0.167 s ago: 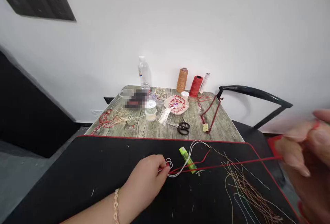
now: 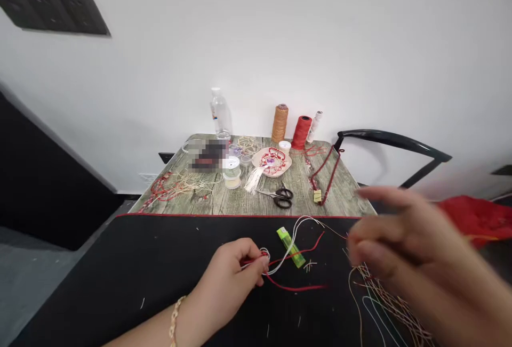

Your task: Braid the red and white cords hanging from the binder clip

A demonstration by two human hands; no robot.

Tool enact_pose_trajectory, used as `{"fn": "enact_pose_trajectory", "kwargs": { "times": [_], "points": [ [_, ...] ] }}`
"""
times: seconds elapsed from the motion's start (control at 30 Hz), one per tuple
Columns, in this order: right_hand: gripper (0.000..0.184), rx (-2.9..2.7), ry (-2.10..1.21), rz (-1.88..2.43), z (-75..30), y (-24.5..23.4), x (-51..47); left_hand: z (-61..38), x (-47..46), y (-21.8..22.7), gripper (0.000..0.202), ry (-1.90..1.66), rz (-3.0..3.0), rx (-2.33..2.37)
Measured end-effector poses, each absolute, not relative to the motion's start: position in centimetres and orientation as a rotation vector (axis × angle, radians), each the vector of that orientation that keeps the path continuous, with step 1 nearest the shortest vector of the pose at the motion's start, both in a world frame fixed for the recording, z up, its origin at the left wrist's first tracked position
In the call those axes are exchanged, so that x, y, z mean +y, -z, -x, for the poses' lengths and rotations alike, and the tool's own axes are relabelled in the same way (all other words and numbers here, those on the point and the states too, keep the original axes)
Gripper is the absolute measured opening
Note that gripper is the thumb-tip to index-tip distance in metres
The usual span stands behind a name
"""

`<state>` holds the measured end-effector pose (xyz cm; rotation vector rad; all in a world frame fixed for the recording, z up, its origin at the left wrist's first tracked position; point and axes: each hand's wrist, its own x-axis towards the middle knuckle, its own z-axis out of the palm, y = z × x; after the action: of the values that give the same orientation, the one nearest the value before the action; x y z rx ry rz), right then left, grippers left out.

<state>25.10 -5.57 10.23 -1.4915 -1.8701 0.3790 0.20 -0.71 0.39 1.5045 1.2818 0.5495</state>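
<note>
Red and white cords [image 2: 280,268]: gathered at the left fingertips, loops trailing rightward across the mat. Gold link bracelet [image 2: 174,320] on the wrist, behind the left fingers. Black desk mat [image 2: 120,304] with red edging, under both hands. Left hand [image 2: 228,277]: fingers and thumb closed, gripping the cords, small white loop showing at the fingertips. Beyond those fingers, on a weathered wood-look table [image 2: 298,182]: plastic bottle [image 2: 220,115], white tassel [image 2: 254,179], black-handled scissors [image 2: 283,198], tan thread spool [image 2: 280,123] and red thread spool [image 2: 301,132]. Just right of the left fingertips, lime-green lighter [image 2: 291,248] lying at a slant on the mat, white cord right beside it. Right hand [image 2: 416,261]: raised over the mat, fingers open and parted, blurred by motion. Below those fingers, tan cord strands [image 2: 394,304] fanned toward the mat's lower edge. Right of those fingers, crumpled red cloth [image 2: 476,219].
</note>
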Motion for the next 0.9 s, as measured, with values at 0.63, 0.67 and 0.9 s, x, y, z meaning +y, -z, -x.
{"fn": "enact_pose_trajectory", "kwargs": {
  "times": [0.63,0.67,0.9],
  "points": [
    [0.035,-2.27,-0.538,1.342,-19.4,-7.3,-5.0,0.2,-2.1,-1.7,0.026,-0.87,-1.562,1.201],
    [0.036,-2.279,-0.548,1.355,-19.4,-7.3,-5.0,0.2,-2.1,-1.7,0.025,-0.872,-1.591,1.207],
    [0.036,-2.295,-0.624,1.42,-19.1,-6.9,-4.7,0.3,-2.5,-1.3,0.019,-0.948,-1.834,1.162]
  ]
}}
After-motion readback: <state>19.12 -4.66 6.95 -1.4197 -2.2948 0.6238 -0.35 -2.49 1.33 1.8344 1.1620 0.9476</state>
